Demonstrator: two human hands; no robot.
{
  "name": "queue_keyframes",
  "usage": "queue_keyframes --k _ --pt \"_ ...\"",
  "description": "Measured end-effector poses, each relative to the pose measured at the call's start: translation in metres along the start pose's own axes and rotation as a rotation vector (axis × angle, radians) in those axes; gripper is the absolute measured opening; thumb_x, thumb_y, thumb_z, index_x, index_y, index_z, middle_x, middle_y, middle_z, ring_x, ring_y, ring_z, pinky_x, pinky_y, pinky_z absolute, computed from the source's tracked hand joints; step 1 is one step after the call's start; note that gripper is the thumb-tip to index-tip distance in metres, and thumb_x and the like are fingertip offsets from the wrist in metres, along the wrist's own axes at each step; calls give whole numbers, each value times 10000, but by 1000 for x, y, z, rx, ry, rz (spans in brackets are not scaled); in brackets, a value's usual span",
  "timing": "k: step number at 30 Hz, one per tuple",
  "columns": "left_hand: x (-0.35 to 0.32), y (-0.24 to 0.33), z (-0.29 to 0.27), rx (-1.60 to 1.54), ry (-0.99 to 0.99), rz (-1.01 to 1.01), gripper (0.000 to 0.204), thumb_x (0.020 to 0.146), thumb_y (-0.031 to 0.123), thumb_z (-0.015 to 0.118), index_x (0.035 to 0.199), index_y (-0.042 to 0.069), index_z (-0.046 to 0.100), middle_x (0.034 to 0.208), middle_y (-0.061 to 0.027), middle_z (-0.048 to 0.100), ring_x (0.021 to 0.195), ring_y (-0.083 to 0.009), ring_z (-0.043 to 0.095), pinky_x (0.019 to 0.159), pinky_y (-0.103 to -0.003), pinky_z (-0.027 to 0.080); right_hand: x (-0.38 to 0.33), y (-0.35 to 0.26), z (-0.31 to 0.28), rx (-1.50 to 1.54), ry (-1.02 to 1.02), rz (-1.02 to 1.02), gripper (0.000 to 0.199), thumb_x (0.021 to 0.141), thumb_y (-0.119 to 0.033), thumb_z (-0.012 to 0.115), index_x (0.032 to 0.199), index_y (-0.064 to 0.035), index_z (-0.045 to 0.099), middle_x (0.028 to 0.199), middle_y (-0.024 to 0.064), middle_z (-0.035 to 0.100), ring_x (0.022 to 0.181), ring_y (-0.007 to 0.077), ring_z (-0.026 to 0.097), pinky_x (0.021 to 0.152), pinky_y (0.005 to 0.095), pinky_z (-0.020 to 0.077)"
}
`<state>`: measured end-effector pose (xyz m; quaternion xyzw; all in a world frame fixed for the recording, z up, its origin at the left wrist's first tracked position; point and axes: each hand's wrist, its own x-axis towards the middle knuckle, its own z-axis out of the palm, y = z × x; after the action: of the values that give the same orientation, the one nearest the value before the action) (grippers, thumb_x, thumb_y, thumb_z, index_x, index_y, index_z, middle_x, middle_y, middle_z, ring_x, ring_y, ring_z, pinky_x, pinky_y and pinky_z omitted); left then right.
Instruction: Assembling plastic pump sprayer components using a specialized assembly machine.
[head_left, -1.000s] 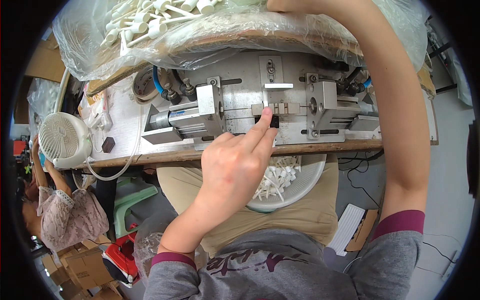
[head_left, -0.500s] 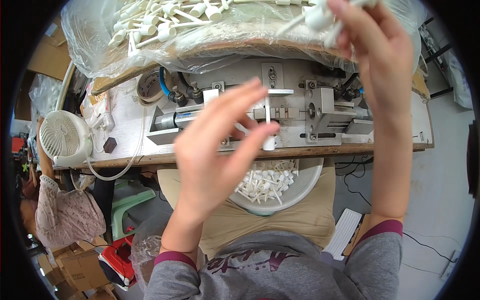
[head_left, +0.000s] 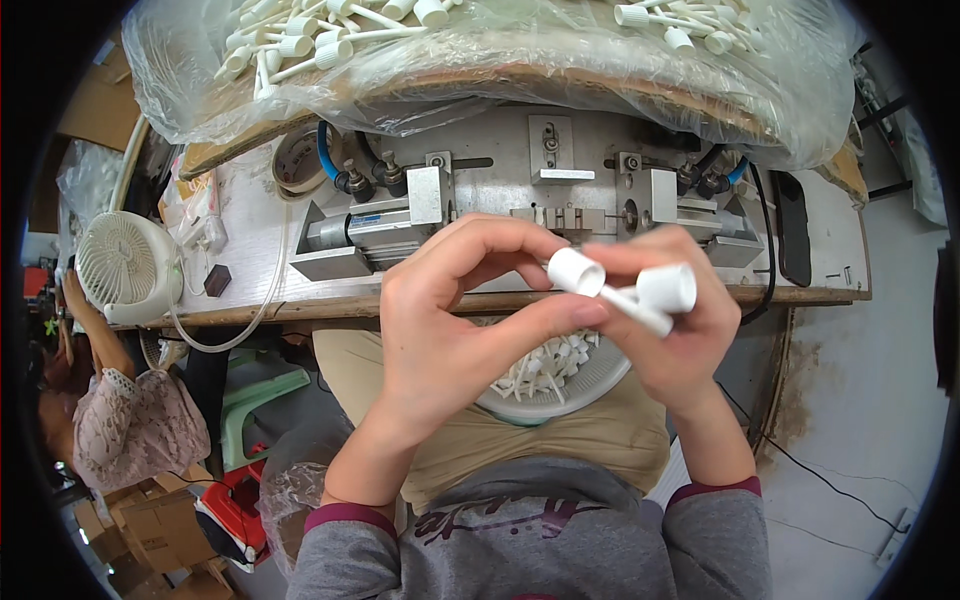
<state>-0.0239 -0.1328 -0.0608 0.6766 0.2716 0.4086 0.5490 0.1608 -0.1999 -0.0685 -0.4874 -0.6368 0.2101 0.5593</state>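
Observation:
My left hand (head_left: 425, 315) and my right hand (head_left: 685, 320) meet in front of the metal fixture (head_left: 560, 218), above the near edge of the bench. Between the left thumb and fingers is a white ribbed cap (head_left: 577, 272), its open end toward the right hand; its stem is mostly hidden. The right hand is closed around white stemmed caps; one cap (head_left: 668, 288) sticks out over its fingers, with a white stem (head_left: 640, 312) beside it. How many pieces the right hand holds is hidden. Below, a white basin (head_left: 560, 408) holds many small white stemmed pieces.
Clear plastic sheeting (head_left: 560, 75) across the back carries heaps of stemmed caps (head_left: 330, 45). On the bench are a white fan (head_left: 130, 270), a tape roll (head_left: 300, 165) and a dark phone (head_left: 793, 230). Another person's lace sleeve (head_left: 120, 395) is at far left.
My right hand has come down from the right-hand heap with caps to meet the left hand. The left hand has shifted slightly right, and the upright white piece before it no longer shows there.

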Motion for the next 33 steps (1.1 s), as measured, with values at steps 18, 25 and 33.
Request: queue_keyframes --k 18,25,33 --pt "-5 -18 6 1171 -174 353 265 803 121 775 1052 42 730 1301 -87 694 666 -175 665 621 -314 522 -20 -7 -9 505 244 470 153 974 -154 703 1023 -23 642 962 31 628 663 24 551 551 165 416" --pt "-1 -9 5 1195 -245 246 294 780 123 794 1068 79 750 1280 -86 705 610 -197 649 605 -319 524 -14 -14 -10 660 238 705 163 990 -167 678 1016 -13 632 779 41 645 491 51 521 419 178 372" --pt "-23 11 11 539 -181 290 426 716 15 822 1135 55 760 1116 -148 727 903 -249 738 778 -354 593 -14 -10 -7 815 67 862 195 990 -150 668 1085 15 628 809 84 682 458 78 532 382 201 371"
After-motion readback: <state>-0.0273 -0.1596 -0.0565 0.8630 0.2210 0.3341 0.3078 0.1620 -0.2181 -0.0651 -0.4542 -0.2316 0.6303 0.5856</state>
